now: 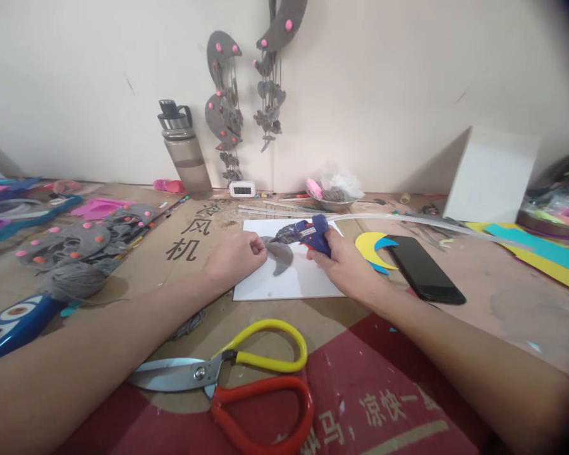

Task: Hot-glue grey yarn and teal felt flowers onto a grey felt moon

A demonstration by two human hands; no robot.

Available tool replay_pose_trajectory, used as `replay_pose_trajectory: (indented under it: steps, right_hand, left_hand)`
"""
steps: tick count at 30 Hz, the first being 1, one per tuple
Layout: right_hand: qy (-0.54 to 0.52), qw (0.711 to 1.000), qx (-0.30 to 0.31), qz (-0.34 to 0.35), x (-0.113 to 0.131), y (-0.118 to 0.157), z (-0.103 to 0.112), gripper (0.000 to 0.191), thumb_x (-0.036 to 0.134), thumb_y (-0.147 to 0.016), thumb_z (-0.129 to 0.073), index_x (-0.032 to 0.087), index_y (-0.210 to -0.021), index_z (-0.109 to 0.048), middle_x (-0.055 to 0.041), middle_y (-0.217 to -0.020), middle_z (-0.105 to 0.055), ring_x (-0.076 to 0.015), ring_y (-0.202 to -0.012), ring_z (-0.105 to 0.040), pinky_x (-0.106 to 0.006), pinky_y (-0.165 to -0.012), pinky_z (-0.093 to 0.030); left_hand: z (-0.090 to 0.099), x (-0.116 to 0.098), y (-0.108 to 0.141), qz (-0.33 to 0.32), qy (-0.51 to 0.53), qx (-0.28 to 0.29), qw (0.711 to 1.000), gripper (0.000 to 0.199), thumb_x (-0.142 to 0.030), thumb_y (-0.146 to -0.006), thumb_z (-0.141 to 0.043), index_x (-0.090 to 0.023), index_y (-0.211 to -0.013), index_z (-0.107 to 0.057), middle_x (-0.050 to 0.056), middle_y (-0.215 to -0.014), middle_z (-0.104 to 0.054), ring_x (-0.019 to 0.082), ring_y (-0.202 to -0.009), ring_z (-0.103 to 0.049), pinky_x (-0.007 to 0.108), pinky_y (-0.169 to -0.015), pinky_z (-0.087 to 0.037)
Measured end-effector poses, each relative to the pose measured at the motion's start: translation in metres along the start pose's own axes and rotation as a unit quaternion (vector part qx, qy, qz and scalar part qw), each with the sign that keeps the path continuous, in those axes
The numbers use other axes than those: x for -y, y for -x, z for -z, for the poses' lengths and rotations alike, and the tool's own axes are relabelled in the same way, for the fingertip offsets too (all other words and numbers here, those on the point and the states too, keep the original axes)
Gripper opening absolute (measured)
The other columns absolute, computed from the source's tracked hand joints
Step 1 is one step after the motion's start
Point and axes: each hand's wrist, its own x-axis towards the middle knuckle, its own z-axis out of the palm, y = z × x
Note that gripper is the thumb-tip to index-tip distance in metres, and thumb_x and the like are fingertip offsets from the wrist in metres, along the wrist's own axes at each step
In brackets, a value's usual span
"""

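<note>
My right hand (348, 262) is wrapped round a blue glue gun (315, 235), whose nozzle points left over a grey felt crescent (281, 257). The crescent lies on a white board (294, 287). At the crescent's left edge, my left hand (237, 258) is closed in a pinch; what the fingertips hold is hidden. A clear glue stick (389, 218) trails right from the back of the gun. Nearer to me lie large scissors (200, 373) with one yellow and one red handle, their blades pointing left.
A black phone (425, 268) and yellow and blue paper crescents (372, 248) lie right of the board. Grey felt pieces (76, 243) and yarn (73, 280) are on the left. Behind stand a bottle (186, 151), a small clock (242, 189) and a bowl (332, 203).
</note>
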Motion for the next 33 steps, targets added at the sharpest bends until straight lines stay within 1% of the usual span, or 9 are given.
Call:
replay_pose_trajectory:
  steps: [5,9,13,20,25,29,33]
  right_hand:
    - [-0.005,1.0,-0.011,0.01,0.0013,0.0006,0.0023,0.028,0.027,-0.083,-0.051,0.017,-0.109,-0.05,-0.0082,-0.094,-0.066,-0.0218,-0.082,-0.059,-0.029,-0.067,-0.041]
    - [-0.01,1.0,0.013,-0.007,0.0034,0.0009,0.0014,0.03,0.026,-0.083,-0.052,0.016,-0.111,-0.05,-0.0086,-0.096,-0.066,-0.022,-0.084,-0.059,-0.03,-0.071,-0.042]
    - [-0.012,0.999,0.025,-0.014,0.0044,0.001,0.0004,0.033,0.025,-0.083,-0.051,0.015,-0.115,-0.049,-0.0097,-0.1,-0.066,-0.0229,-0.088,-0.059,-0.03,-0.073,-0.042]
    - [0.003,0.999,0.022,-0.028,0.0035,0.0003,0.0016,0.033,0.027,-0.083,-0.052,0.016,-0.114,-0.05,-0.0094,-0.096,-0.066,-0.0232,-0.084,-0.059,-0.03,-0.069,-0.042]
    - [0.0,0.999,0.029,-0.017,0.0036,0.0012,-0.0007,0.038,0.025,-0.083,-0.051,0.014,-0.119,-0.047,-0.0121,-0.104,-0.065,-0.0246,-0.093,-0.058,-0.032,-0.077,-0.043]
    - [0.0,0.999,0.031,-0.019,0.0037,0.0023,-0.0026,0.036,0.024,-0.083,-0.05,0.015,-0.117,-0.048,-0.012,-0.103,-0.065,-0.0244,-0.092,-0.059,-0.032,-0.078,-0.042]
    - [-0.004,0.999,0.026,-0.026,0.003,0.0019,-0.0028,0.031,0.025,-0.082,-0.051,0.015,-0.112,-0.05,-0.0106,-0.099,-0.065,-0.0235,-0.088,-0.059,-0.032,-0.074,-0.043]
  left_hand:
    - [0.0003,-0.0007,-0.0002,-0.001,-0.007,-0.004,1.0,0.02,-0.033,-0.073,-0.052,-0.019,-0.072,-0.067,0.002,-0.075,-0.07,0.017,-0.067,-0.061,0.026,-0.056,-0.04]
    - [0.0002,0.0003,-0.0006,-0.019,-0.006,-0.01,1.0,0.019,-0.031,-0.073,-0.052,-0.019,-0.071,-0.067,0.002,-0.072,-0.069,0.016,-0.065,-0.06,0.026,-0.057,-0.041]
    - [-0.0008,0.0012,-0.0011,-0.015,-0.01,-0.01,1.0,0.019,-0.033,-0.073,-0.052,-0.02,-0.071,-0.066,0.002,-0.073,-0.069,0.016,-0.066,-0.06,0.027,-0.057,-0.04]
    - [-0.0019,0.0015,-0.0013,-0.009,-0.002,-0.002,1.0,0.02,-0.033,-0.073,-0.051,-0.02,-0.072,-0.066,0.002,-0.075,-0.069,0.017,-0.067,-0.06,0.026,-0.056,-0.039]
    - [-0.0016,0.001,-0.0013,-0.002,0.0,0.002,1.0,0.02,-0.034,-0.072,-0.052,-0.02,-0.072,-0.066,0.002,-0.073,-0.069,0.016,-0.066,-0.059,0.026,-0.056,-0.039]
    - [-0.0013,0.0008,-0.0016,-0.003,0.002,0.003,1.0,0.021,-0.034,-0.073,-0.051,-0.02,-0.073,-0.066,0.002,-0.074,-0.069,0.016,-0.067,-0.059,0.026,-0.057,-0.04]
    - [-0.002,0.0025,-0.0023,-0.009,0.006,0.002,1.0,0.02,-0.034,-0.072,-0.052,-0.02,-0.073,-0.066,0.002,-0.074,-0.068,0.016,-0.067,-0.059,0.026,-0.057,-0.04]
